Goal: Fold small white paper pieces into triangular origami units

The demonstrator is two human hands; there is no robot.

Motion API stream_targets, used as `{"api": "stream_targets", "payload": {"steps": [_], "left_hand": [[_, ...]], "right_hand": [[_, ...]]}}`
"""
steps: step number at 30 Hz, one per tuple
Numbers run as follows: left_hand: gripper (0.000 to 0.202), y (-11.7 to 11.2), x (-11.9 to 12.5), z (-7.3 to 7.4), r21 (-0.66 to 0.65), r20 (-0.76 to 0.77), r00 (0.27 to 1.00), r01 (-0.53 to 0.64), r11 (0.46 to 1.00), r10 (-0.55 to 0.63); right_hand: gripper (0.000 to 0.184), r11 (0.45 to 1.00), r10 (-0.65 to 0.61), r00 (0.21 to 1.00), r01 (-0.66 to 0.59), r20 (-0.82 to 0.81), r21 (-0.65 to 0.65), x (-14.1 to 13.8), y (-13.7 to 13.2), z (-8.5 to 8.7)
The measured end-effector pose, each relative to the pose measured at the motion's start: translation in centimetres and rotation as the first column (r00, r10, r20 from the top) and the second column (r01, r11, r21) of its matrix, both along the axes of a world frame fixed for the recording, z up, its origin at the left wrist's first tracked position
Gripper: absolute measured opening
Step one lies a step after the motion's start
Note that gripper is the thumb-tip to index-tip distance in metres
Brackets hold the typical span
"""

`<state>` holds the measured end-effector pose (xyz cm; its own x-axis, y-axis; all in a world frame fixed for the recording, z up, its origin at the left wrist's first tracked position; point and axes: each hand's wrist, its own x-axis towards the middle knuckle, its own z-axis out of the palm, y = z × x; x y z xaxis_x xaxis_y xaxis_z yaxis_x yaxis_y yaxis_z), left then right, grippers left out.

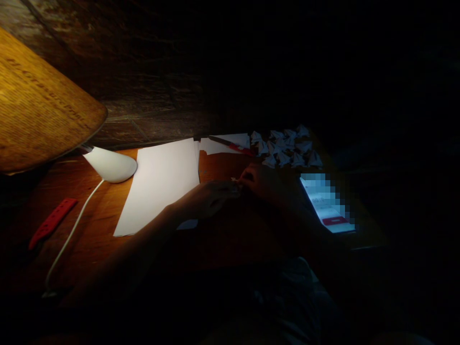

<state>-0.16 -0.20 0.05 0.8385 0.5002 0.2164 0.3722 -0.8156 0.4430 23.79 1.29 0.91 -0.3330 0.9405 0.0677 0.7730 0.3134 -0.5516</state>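
Note:
The scene is very dark. My left hand (pixel 212 197) and my right hand (pixel 259 181) meet over the middle of the wooden table (pixel 89 211), fingers pinched together on a small pale piece of paper (pixel 235 181) between them. A large white paper sheet (pixel 161 184) lies just left of my left hand. Beyond my right hand sits a heap of several small folded paper pieces (pixel 287 146).
A white lamp base (pixel 111 164) with its cable (pixel 70 235) stands at the left under a woven shade (pixel 39 110). A red strap (pixel 52 223) lies near the left edge. A red-handled tool (pixel 232 144) rests on paper at the back. A lit phone (pixel 327 203) lies at the right.

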Motion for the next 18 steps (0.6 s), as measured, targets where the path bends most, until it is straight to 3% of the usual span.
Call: {"api": "stream_targets", "payload": {"steps": [10,18], "left_hand": [[0.063,-0.2,0.2,0.1,0.009,-0.054,0.998,-0.013,1.000,0.014],[0.061,-0.3,0.3,0.2,0.027,-0.049,0.999,-0.018,0.999,0.019]], "right_hand": [[0.018,0.996,-0.087,0.989,0.088,-0.123,0.009,-0.1,0.2,-0.8],[0.006,0.996,-0.072,0.983,0.062,-0.166,-0.063,0.3,0.6,-0.8]]}}
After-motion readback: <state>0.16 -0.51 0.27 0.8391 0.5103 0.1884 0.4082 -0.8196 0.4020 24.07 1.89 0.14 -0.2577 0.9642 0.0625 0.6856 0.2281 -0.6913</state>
